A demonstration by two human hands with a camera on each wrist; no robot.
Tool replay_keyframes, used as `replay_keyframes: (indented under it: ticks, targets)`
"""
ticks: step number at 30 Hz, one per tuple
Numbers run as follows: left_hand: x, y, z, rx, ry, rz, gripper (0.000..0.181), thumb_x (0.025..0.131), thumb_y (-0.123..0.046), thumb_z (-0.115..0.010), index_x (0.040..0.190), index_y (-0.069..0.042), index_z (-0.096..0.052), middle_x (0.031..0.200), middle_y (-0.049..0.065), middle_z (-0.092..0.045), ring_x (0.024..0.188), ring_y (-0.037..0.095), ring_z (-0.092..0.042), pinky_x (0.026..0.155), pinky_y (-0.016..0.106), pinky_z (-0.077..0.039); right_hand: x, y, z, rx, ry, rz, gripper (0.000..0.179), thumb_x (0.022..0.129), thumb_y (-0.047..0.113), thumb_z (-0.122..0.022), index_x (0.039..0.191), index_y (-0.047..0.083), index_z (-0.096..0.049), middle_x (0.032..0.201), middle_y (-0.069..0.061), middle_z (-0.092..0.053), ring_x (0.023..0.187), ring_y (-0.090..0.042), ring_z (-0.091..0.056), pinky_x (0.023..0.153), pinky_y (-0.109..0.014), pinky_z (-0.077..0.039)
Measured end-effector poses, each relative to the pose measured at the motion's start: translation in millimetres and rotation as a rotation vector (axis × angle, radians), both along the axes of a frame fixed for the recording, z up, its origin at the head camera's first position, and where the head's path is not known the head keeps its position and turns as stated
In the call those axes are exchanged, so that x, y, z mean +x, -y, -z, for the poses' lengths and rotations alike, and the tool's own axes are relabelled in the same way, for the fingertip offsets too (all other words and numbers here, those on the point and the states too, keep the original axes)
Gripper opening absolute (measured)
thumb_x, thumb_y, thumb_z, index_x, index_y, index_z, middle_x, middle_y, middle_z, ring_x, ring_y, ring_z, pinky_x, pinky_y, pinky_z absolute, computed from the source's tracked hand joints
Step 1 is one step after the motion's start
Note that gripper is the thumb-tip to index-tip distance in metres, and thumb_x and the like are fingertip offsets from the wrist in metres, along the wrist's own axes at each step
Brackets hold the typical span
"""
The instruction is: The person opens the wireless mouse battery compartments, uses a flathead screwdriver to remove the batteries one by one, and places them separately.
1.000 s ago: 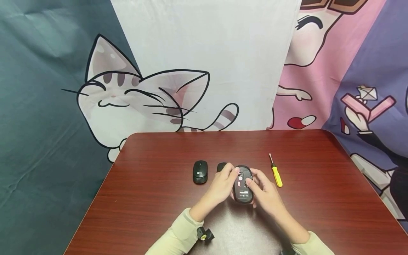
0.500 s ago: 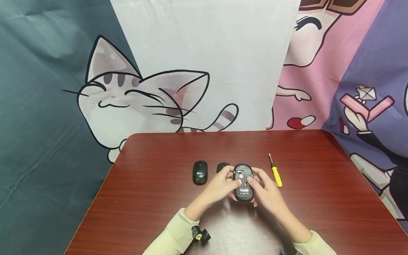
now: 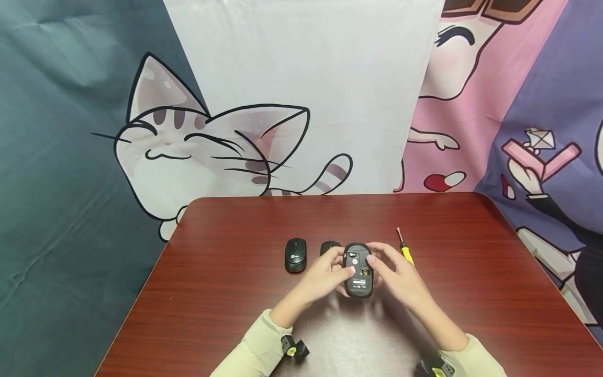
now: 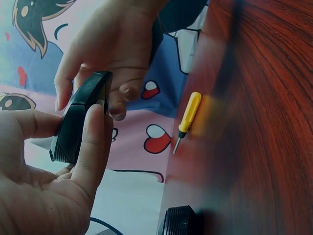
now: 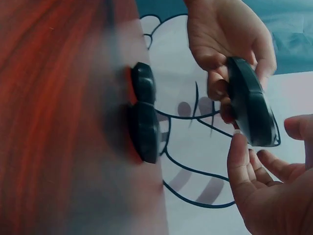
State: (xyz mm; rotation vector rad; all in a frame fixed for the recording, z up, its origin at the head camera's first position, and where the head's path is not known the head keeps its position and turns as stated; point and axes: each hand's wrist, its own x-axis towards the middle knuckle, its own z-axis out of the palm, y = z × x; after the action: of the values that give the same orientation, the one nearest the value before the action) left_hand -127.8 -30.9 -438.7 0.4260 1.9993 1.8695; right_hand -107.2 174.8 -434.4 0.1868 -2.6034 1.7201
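Together, left hand (image 3: 325,275), right hand (image 3: 398,275), gripping mouse (image 3: 358,269)

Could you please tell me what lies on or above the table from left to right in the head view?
Black mouse → small black cover → left hand → upturned mouse held over the table → right hand. The yellow screwdriver overlaps the right hand, so its place is unclear.
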Motion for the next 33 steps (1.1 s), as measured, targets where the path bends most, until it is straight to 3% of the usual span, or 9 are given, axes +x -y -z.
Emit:
replay_keyframes:
  ticks: [3,6,12,20,27,33]
  targets:
    - [0.3,0.7,-0.6,0.010,0.006,-0.001,0.044,0.095,-0.011,-0.065,0.135,0.000,-0.050,0.110,0.011,-0.069,0.071,0.017,-0.069,0.064,0.057,-0.064,-3.1,-3.5,-5.0,0.036,-0.043,-0.014,0.033,0.102,0.026,-0.063,0.131,0.012,-0.063,0.112,-0.007,-0.068,0.100,-0.011,-0.063,0.081,-0.024,-0.055]
    - [0.9,1.4,-0.8,0.012,0.015,0.000,0.045,0.094,-0.011,-0.066,0.135,0.000,-0.051,0.110,0.011,-0.069,0.071,0.018,-0.069,0.067,0.062,-0.062,-6.3,-5.8,-9.8,0.031,-0.048,-0.041,0.033,0.101,0.026,-0.063,0.131,0.011,-0.064,0.115,-0.008,-0.069,0.096,-0.011,-0.065,0.079,-0.026,-0.058]
    - [1.7,2.1,-0.1,0.005,0.013,0.007,0.045,0.094,-0.012,-0.066,0.135,0.001,-0.051,0.111,0.012,-0.070,0.073,0.018,-0.070,0.066,0.059,-0.063,-13.2,-7.3,-15.0,0.029,-0.036,-0.088,0.035,0.100,0.025,-0.065,0.131,0.008,-0.063,0.114,-0.010,-0.067,0.094,-0.018,-0.066,0.076,-0.028,-0.060]
    - [2.9,3.0,0.4,-0.005,0.004,0.019,0.044,0.096,-0.014,-0.066,0.135,0.001,-0.051,0.112,0.011,-0.070,0.071,0.017,-0.070,0.070,0.064,-0.061,-19.7,-5.2,-16.9,0.005,0.010,-0.142,0.035,0.099,0.023,-0.067,0.129,0.006,-0.064,0.117,-0.013,-0.067,0.088,-0.014,-0.068,0.069,-0.036,-0.065]
    - [3.3,3.3,0.1,-0.006,0.000,0.027,0.044,0.096,-0.013,-0.066,0.135,0.001,-0.051,0.111,0.012,-0.070,0.071,0.017,-0.070,0.064,0.054,-0.065,-22.7,-4.0,-20.2,0.050,0.004,-0.137,0.029,0.099,0.023,-0.067,0.124,0.008,-0.067,0.112,-0.009,-0.066,0.083,-0.013,-0.066,0.066,-0.034,-0.063]
    - [3.8,3.3,-0.2,-0.011,0.006,0.027,0.044,0.096,-0.013,-0.067,0.135,0.000,-0.052,0.109,0.010,-0.070,0.070,0.018,-0.069,0.062,0.049,-0.065,-22.1,-2.8,-25.3,0.073,-0.016,-0.146,0.027,0.097,0.022,-0.069,0.121,0.008,-0.069,0.107,-0.008,-0.065,0.090,-0.017,-0.066,0.070,-0.032,-0.063]
